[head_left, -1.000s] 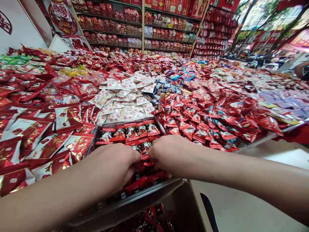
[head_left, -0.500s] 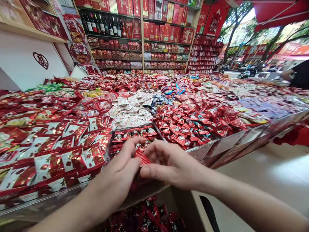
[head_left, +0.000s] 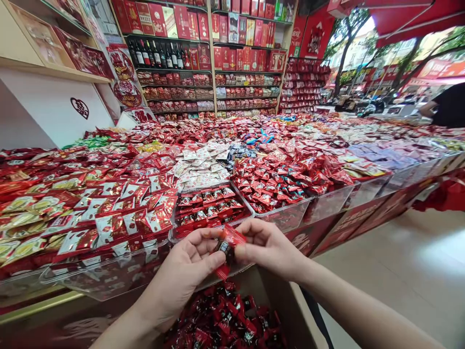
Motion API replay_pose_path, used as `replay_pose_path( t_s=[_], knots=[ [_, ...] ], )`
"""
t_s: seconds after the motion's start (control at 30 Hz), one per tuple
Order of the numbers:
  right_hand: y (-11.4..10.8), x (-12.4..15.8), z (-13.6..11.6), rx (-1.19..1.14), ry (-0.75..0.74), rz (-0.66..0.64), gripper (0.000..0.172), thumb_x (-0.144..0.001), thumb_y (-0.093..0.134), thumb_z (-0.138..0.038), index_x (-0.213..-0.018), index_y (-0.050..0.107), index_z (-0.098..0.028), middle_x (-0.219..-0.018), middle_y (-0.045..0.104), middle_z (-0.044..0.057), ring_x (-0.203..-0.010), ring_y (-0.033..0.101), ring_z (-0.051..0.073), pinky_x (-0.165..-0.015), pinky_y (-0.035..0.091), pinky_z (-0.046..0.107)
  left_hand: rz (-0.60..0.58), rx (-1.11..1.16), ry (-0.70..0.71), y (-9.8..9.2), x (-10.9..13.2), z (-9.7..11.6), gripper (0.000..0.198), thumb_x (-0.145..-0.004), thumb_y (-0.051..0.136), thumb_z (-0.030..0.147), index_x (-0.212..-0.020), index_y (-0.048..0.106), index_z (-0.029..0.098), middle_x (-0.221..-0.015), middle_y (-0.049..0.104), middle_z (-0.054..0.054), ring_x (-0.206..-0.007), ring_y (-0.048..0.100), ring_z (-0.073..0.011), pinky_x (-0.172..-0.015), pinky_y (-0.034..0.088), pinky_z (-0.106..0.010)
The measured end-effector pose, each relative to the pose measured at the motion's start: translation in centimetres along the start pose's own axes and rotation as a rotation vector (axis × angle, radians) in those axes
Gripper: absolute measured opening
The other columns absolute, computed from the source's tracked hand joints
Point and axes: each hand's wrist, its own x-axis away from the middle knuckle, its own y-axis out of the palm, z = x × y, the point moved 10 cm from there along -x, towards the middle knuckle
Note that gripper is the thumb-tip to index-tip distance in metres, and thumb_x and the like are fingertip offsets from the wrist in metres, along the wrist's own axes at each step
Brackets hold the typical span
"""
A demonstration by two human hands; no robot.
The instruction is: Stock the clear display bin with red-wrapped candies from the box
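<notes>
A wrapped candy (head_left: 224, 246) in red and dark foil, with twisted ends, is pinched between my two hands. My left hand (head_left: 191, 259) grips its dark middle between thumb and fingers. The red upper end is held by the thumb and curled fingers of my right hand (head_left: 267, 247). Just beyond them, a clear plastic tray (head_left: 247, 206) holds rows of similar red candies (head_left: 210, 209) laid side by side. Below my hands stands an open cardboard box (head_left: 296, 310), with a loose heap of the same kind of candies (head_left: 228, 315) inside.
White-and-red packets (head_left: 109, 225) fill a clear bin at the left. Red wrapped sweets (head_left: 276, 184) are heaped right of the tray, white packets (head_left: 203, 165) behind it. Shelves with wine bottles (head_left: 156, 54) line the back. Part of a person (head_left: 448, 106) shows at far right.
My hands have drawn back from over the tray, and its rows now show. The candy has turned, so its dark middle is visible. The view has shifted, showing more of the cardboard box.
</notes>
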Motion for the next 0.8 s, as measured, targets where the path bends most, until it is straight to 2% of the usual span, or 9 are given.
replay_pose_path(
  t_s=[0.07, 0.1, 0.17, 0.23, 0.27, 0.37, 0.47, 0.6, 0.8],
  knots=[
    [0.9, 1.2, -1.1, 0.135, -0.153, -0.092, 0.047, -0.066, 0.066, -0.020, -0.109, 0.047, -0.020, -0.094, 0.060, 0.005, -0.072, 0.058, 0.009, -0.063, 0.048, 0.023, -0.093, 0.130, -0.056, 1.3, 0.7, -1.2, 0.031, -0.075, 0.059, 0.015, -0.101, 0.045, 0.023, -0.085, 0.063, 0.000, -0.074, 0.059, -0.0093, -0.072, 0.045, -0.025],
    [1.3, 1.9, -1.7, 0.245, -0.232, -0.124, 0.046, -0.068, 0.064, -0.017, -0.111, 0.047, -0.021, -0.103, 0.058, 0.007, -0.081, 0.058, 0.011, -0.069, 0.047, 0.025, -0.135, 0.164, -0.089, 1.9, 1.2, -1.9, 0.033, -0.075, 0.059, 0.015, -0.102, 0.043, 0.023, -0.083, 0.063, 0.000, -0.072, 0.058, -0.0091, -0.072, 0.044, -0.025],
    [1.5, 3.0, -2.5, 0.473, -0.356, -0.140, 0.024, -0.075, 0.056, -0.015, -0.099, 0.057, -0.019, -0.102, 0.059, 0.007, -0.087, 0.057, 0.012, -0.075, 0.046, 0.024, -0.188, 0.088, -0.169, 2.6, 1.8, -3.2, 0.032, -0.076, 0.058, 0.021, -0.103, 0.041, 0.021, -0.073, 0.062, 0.001, -0.064, 0.057, -0.0088, -0.062, 0.043, -0.021],
    [0.8, 3.5, -3.2, 0.641, -0.400, -0.121, 0.010, -0.077, 0.054, -0.016, -0.084, 0.061, -0.017, -0.084, 0.064, 0.005, -0.080, 0.058, 0.011, -0.072, 0.046, 0.021, -0.159, -0.187, -0.165, 1.7, 1.7, -3.0, 0.028, -0.078, 0.053, 0.032, -0.102, 0.044, 0.021, -0.071, 0.061, 0.000, -0.059, 0.055, -0.0097, -0.053, 0.040, -0.020],
    [0.0, 3.5, -3.7, 0.705, -0.403, -0.091, 0.008, -0.077, 0.054, -0.017, -0.081, 0.061, -0.016, -0.077, 0.064, 0.004, -0.073, 0.059, 0.010, -0.067, 0.046, 0.020, -0.111, -0.385, -0.095, 0.8, 1.2, -1.7, 0.026, -0.079, 0.050, 0.036, -0.100, 0.048, 0.022, -0.074, 0.062, -0.001, -0.062, 0.055, -0.0113, -0.054, 0.041, -0.022],
    [-3.3, 2.2, -6.4, 0.920, -0.425, 0.094, 0.010, -0.078, 0.053, -0.018, -0.082, 0.061, -0.016, -0.074, 0.064, 0.003, -0.068, 0.057, 0.010, -0.064, 0.044, 0.020, 0.098, -1.037, 0.297, -1.2, -1.0, 4.9, 0.022, -0.080, 0.045, 0.038, -0.091, 0.058, 0.023, -0.095, 0.062, -0.002, -0.088, 0.055, -0.0172, -0.079, 0.040, -0.030],
    [-5.4, -0.3, -8.6, 1.164, -0.456, 0.185, 0.015, -0.081, 0.049, -0.019, -0.088, 0.062, -0.016, -0.079, 0.064, 0.004, -0.073, 0.057, 0.011, -0.067, 0.043, 0.022, 0.099, -1.508, 0.403, -1.4, -4.7, 7.4, 0.025, -0.080, 0.043, 0.031, -0.092, 0.061, 0.018, -0.099, 0.062, -0.007, -0.095, 0.052, -0.0214, -0.085, 0.036, -0.034],
    [-5.7, -4.4, -7.6, 1.441, -0.352, 0.088, 0.018, -0.081, 0.048, -0.021, -0.090, 0.064, -0.015, -0.081, 0.065, 0.007, -0.077, 0.056, 0.014, -0.068, 0.042, 0.026, 0.006, -1.628, 0.316, -1.7, -8.9, 6.5, 0.019, -0.070, 0.053, 0.029, -0.078, 0.067, 0.019, -0.081, 0.066, -0.008, -0.081, 0.057, -0.0242, -0.072, 0.040, -0.033],
    [-4.7, -6.9, -4.5, 1.668, -0.218, -0.135, 0.019, -0.082, 0.045, -0.016, -0.089, 0.063, -0.019, -0.079, 0.061, 0.005, -0.074, 0.055, 0.013, -0.060, 0.037, 0.023, -0.043, -1.650, 0.230, -1.9, -10.4, 4.6, 0.013, -0.065, 0.052, 0.023, -0.056, 0.061, 0.020, -0.060, 0.062, -0.005, -0.060, 0.056, -0.0202, -0.053, 0.036, -0.028]
  ],
)
